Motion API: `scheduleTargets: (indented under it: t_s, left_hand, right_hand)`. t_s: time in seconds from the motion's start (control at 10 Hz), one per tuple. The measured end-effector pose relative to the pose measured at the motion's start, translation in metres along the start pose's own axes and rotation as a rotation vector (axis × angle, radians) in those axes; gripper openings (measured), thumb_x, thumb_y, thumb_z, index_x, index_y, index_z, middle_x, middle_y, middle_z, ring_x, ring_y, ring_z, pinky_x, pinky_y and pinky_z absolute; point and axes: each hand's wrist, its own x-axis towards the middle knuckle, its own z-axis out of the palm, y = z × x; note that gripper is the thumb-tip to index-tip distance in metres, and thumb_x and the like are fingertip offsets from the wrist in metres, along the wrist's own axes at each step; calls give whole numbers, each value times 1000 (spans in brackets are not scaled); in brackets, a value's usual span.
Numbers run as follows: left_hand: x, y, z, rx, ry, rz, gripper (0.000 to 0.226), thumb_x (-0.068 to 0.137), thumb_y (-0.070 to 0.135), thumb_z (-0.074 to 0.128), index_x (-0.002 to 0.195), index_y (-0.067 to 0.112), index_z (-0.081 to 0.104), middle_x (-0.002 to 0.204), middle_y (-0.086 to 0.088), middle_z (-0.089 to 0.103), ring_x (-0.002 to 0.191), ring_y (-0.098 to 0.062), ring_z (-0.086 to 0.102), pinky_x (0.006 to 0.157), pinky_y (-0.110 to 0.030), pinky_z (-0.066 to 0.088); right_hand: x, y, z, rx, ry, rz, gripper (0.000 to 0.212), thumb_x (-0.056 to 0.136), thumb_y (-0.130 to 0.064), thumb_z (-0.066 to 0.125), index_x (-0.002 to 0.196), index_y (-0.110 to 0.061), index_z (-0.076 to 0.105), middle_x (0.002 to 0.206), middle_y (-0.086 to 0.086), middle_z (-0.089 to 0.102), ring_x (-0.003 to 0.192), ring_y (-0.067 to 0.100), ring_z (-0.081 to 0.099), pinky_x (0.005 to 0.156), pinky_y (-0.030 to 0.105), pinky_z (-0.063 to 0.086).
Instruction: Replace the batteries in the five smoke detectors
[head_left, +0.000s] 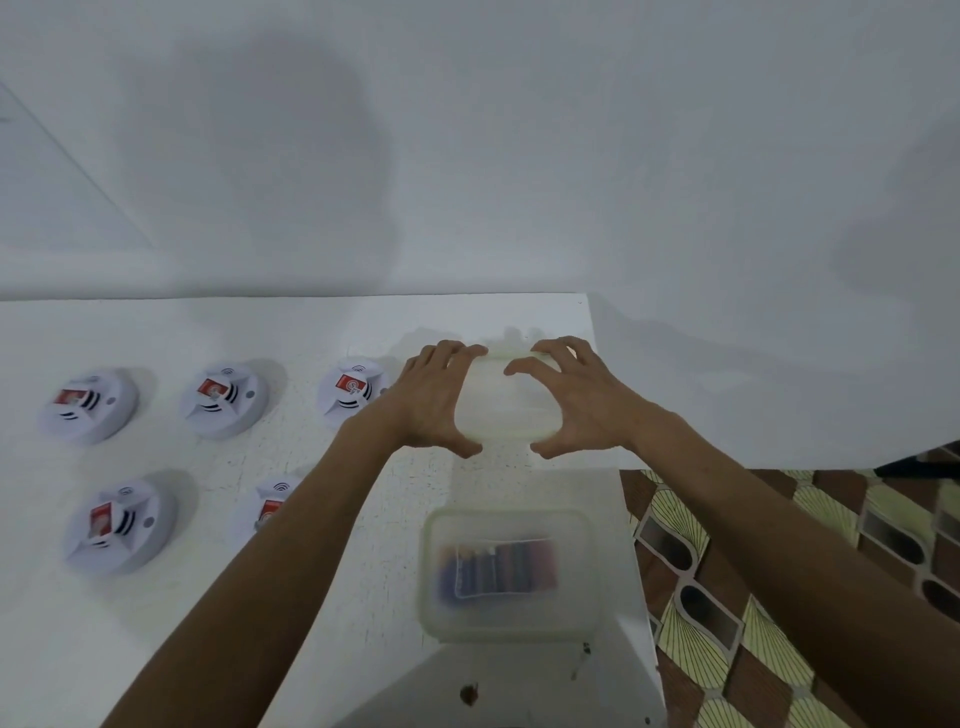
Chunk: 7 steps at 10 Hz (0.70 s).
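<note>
Several white round smoke detectors lie on the white table (363, 582), each showing a red battery: a far row (89, 405), (224, 400), (353, 391) and a near row (120, 525), (270, 506), the last partly hidden by my left forearm. At the table's far right, my left hand (426, 400) and my right hand (576, 397) grip opposite sides of a pale translucent container (506, 408). Closer to me sits a second translucent container (509, 574), lidded, with dark blue and red batteries blurred inside.
The table's right edge runs just past the containers; beyond it is a patterned brown and green floor (779, 597). A white wall (467, 156) stands behind the table. A small brown stain (469, 693) marks the near table surface.
</note>
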Motion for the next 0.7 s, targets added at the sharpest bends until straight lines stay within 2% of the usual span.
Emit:
scheduleTargets:
  t_s: [0.2, 0.3, 0.4, 0.5, 0.6, 0.7]
  left_hand:
    - [-3, -1, 1, -19, -9, -9, 114, 54, 64, 75, 145, 22, 19, 143, -4, 28, 126, -23, 28, 108, -46, 28]
    - [-8, -1, 2, -38, -19, -20, 114, 61, 63, 75, 148, 25, 12, 153, -2, 18, 137, -24, 20, 111, -48, 20]
    - [-14, 1, 1, -49, -29, -38, 116, 65, 64, 72, 150, 31, 0, 159, 3, -1, 143, -22, 6, 112, -49, 13]
    - [-25, 6, 1, -97, -38, -57, 118, 63, 71, 68, 147, 40, -8, 158, 6, -13, 145, -22, 0, 112, -53, 14]
    - [-39, 6, -7, -175, 3, -78, 109, 65, 76, 62, 148, 41, 0, 159, 8, -4, 145, -19, 3, 113, -54, 19]
    - [-60, 7, -13, -170, 122, -73, 95, 74, 69, 60, 149, 34, 11, 159, 6, 5, 144, -18, 8, 114, -49, 21]
  right_hand:
    - [-1, -2, -2, 19, -34, 1, 95, 62, -57, 76, 141, -41, 25, 151, 4, 22, 141, 28, 14, 115, 43, 22]
    - [-5, -3, -1, 32, -39, 16, 96, 65, -59, 76, 143, -42, 23, 157, 3, 16, 145, 28, 9, 117, 45, 20]
    - [-10, -5, 0, 27, -55, 36, 97, 67, -68, 71, 146, -47, 18, 162, 0, 4, 149, 28, -4, 120, 46, 10]
    - [-20, -13, -5, 72, -50, 83, 92, 72, -76, 61, 147, -51, 15, 164, -5, -7, 150, 22, -14, 121, 49, 9]
    - [-28, -25, -15, 162, 20, 118, 79, 81, -70, 57, 148, -47, 22, 164, -4, -3, 150, 20, -11, 121, 50, 13]
    - [-37, -43, -32, 227, 164, 141, 64, 88, -55, 60, 145, -41, 34, 161, -3, 15, 149, 17, 1, 118, 44, 20]
